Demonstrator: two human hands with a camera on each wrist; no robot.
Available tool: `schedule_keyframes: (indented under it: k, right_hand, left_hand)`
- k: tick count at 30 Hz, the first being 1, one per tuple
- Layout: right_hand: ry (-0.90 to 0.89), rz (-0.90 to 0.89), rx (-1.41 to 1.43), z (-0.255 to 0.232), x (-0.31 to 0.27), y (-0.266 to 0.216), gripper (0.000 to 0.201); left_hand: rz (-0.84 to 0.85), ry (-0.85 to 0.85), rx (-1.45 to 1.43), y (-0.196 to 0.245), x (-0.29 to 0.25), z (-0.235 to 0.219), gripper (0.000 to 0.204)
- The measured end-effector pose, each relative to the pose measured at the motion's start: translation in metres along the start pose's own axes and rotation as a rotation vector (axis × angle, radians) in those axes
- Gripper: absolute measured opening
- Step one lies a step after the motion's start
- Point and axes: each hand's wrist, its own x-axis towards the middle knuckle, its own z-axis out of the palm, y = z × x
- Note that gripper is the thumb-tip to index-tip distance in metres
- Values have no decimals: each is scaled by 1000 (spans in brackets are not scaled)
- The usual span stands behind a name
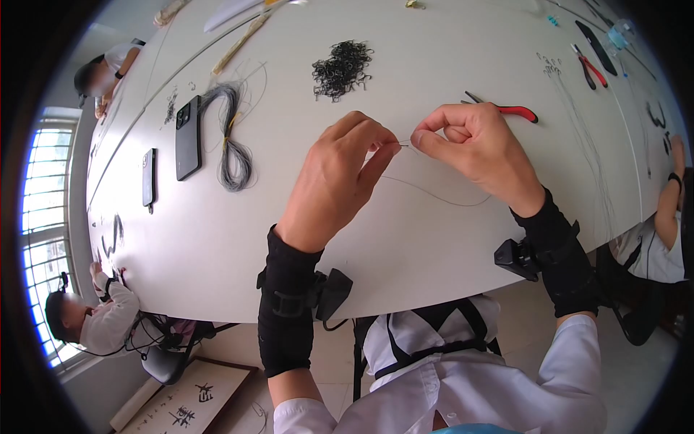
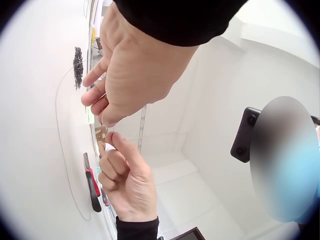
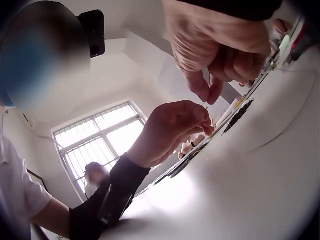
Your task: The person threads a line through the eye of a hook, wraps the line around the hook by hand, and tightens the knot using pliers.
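Above the white table, the left hand pinches a small dark hook-like piece between thumb and index finger. Facing it, the right hand holds a thin wire end between thumb and forefinger, its other fingers curled. The fingertips of the two hands are close but apart. A thin line curves over the table below them. In the left wrist view the left hand is above the right hand; the right wrist view has the right hand over the left hand. The tiny piece's exact shape cannot be told.
A pile of black hooks lies beyond the hands. Red-handled pliers lie behind the right hand, another pair farther right. Left are a grey wire coil and two phones. Other people sit around the table.
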Motion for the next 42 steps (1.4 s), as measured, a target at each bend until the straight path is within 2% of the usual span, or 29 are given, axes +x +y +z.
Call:
schedule_keyframes:
  k: [8, 14, 20, 26, 29, 35, 42]
  right_hand:
    - [-66, -3, -23, -1, 0, 1, 19]
    - [-52, -61, 141, 7, 3, 19, 23]
    - [-145, 25, 126, 2, 3, 11, 22]
    - [-132, 60, 253, 4, 2, 9, 23]
    - [-130, 73, 272, 3, 2, 10, 23]
    - [-143, 87, 279, 4, 3, 10, 23]
    - [-137, 72, 241, 3, 1, 8, 22]
  left_hand:
    - [18, -3, 7, 4, 0, -1, 11]
    - [35, 14, 13, 1, 0, 1, 13]
    - [44, 15, 16, 3, 0, 3, 13]
    - [10, 26, -59, 2, 0, 4, 15]
    - [-14, 93, -73, 8, 2, 2, 17]
    - [-37, 32, -83, 9, 1, 4, 16]
    - [-74, 81, -137, 7, 0, 8, 11]
